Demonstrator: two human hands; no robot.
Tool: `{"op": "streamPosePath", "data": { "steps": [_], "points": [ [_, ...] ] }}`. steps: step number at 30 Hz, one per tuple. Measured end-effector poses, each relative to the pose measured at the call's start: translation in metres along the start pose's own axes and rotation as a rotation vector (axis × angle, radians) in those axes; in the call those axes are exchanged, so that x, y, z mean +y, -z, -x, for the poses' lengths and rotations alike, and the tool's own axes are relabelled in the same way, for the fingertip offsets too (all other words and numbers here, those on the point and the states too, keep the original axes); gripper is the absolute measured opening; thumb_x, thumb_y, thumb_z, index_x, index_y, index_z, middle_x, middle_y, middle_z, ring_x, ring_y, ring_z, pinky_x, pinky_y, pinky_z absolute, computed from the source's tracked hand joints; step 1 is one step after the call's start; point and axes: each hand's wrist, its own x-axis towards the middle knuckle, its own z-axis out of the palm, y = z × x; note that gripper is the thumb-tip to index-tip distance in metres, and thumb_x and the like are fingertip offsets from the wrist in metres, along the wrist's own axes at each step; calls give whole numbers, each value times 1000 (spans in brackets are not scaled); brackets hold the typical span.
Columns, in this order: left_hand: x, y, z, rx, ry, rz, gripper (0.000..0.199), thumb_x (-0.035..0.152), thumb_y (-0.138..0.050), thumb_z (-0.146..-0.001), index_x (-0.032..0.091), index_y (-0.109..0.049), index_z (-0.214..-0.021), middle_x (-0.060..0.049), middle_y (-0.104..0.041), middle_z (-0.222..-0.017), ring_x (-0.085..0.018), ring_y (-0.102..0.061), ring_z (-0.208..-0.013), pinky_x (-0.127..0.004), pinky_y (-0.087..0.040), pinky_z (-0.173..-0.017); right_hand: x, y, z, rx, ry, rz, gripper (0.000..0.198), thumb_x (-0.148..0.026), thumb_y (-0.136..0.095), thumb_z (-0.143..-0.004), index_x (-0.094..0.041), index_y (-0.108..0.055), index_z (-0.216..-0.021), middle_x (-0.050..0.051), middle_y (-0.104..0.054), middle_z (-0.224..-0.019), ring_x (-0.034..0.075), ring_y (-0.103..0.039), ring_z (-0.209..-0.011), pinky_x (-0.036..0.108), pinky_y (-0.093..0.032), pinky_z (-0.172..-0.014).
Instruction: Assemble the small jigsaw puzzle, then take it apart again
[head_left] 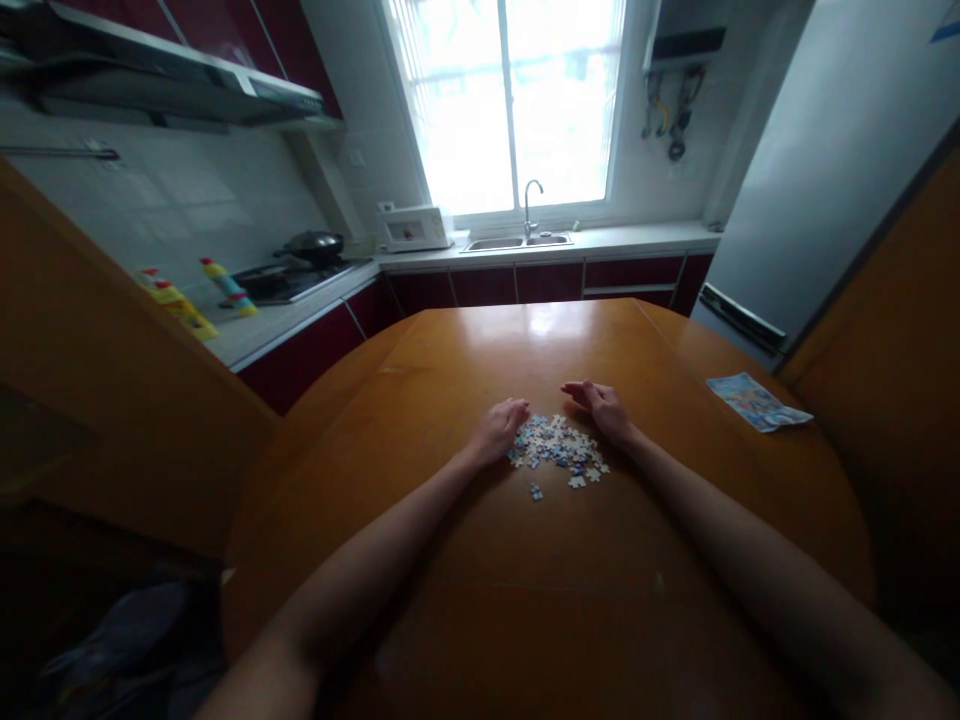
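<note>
A loose pile of small jigsaw puzzle pieces [559, 447], white, pale blue and darker blue, lies on the brown wooden table [465, 550]. My left hand [501, 430] rests against the pile's left side, slightly curved, its fingers stretched forward and holding nothing. At the far right edge of the heap is my right hand [602, 408], its fingers reaching left across the back with nothing visible in them. One blue puzzle piece [536, 492] sits apart, nearer to me. Both palms are mostly hidden.
A creased printed sheet [757, 401] lies at the table's right side. Beyond the table are a counter with a sink [517, 242], a white microwave [415, 229] and a stove with a wok [313, 247]. A fridge [780, 170] stands right, yellow bottles [180, 308] left.
</note>
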Motion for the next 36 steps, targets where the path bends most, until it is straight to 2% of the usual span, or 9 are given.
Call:
{"op": "streamPosePath", "data": {
  "steps": [2, 6, 11, 16, 19, 25, 29, 32, 36],
  "points": [
    [13, -5, 6, -74, -58, -26, 46, 49, -45, -102, 19, -66, -129, -9, -62, -141, -27, -50, -138, -44, -33, -121, 4, 0, -3, 54, -28, -39, 72, -78, -43, -89, -15, -75, -104, 18, -74, -119, 28, -70, -113, 46, -51, -104],
    [43, -20, 15, -255, -203, -105, 56, 54, -40, -103, 21, -52, -146, -9, -51, -152, -26, -42, -145, -45, -30, -123, 9, -2, -5, 154, -70, -92, 75, -83, -46, -84, -16, -76, -96, 17, -76, -114, 29, -71, -109, 46, -52, -103],
    [54, -7, 34, -193, -206, -47, 58, 55, -37, -104, 19, -50, -146, -10, -51, -152, -24, -46, -142, -40, -35, -122, 6, 12, 1, 170, -85, -111, 70, -81, -50, -82, -17, -77, -90, 15, -78, -107, 28, -73, -100, 45, -56, -97],
    [39, 22, 71, -386, -199, -296, 101, 74, -58, -86, 21, -19, -162, -12, -11, -169, -33, -10, -156, -50, -19, -127, 9, 32, 17, 152, -99, -41, 68, -79, -50, -84, -16, -77, -90, 14, -79, -91, 27, -75, -85, 44, -60, -82],
    [42, 17, 72, -447, -180, -392, 114, 82, -59, -78, 25, -9, -163, -13, -2, -169, -37, -2, -156, -55, -13, -127, 9, 31, 22, 150, -83, 46, 67, -76, -50, -86, -16, -77, -92, 14, -78, -95, 27, -74, -89, 43, -59, -83],
    [69, -35, 26, -389, -224, -408, 109, 84, -56, -78, 29, -13, -162, -14, -10, -169, -38, -7, -156, -59, -16, -125, 3, 22, 25, 181, -25, 257, 59, -65, -45, -93, -17, -78, -98, 13, -78, -105, 28, -71, -100, 40, -52, -94],
    [88, -56, 12, -259, -272, -439, 88, 76, -54, -86, 30, -32, -157, -11, -27, -166, -38, -19, -154, -59, -19, -124, -1, 29, 27, 260, -25, 369, 62, -59, -34, -98, -14, -76, -105, 14, -78, -101, 27, -72, -93, 37, -54, -86],
    [108, -69, 17, -181, -379, -492, 67, 64, -50, -95, 26, -46, -150, -9, -38, -161, -36, -25, -152, -59, -15, -125, -5, 53, 21, 360, -36, 469, 60, -50, -30, -99, -12, -73, -114, 15, -76, -108, 26, -70, -100, 36, -52, -91],
    [136, -93, 25, -288, -643, -494, 55, 50, -44, -101, 26, -43, -151, -7, -40, -160, -32, -29, -151, -60, -16, -124, -13, 115, 15, 554, -103, 681, 48, -33, -36, -94, -11, -66, -126, 18, -64, -134, 27, -55, -126, 41, -38, -110]
  ]
}}
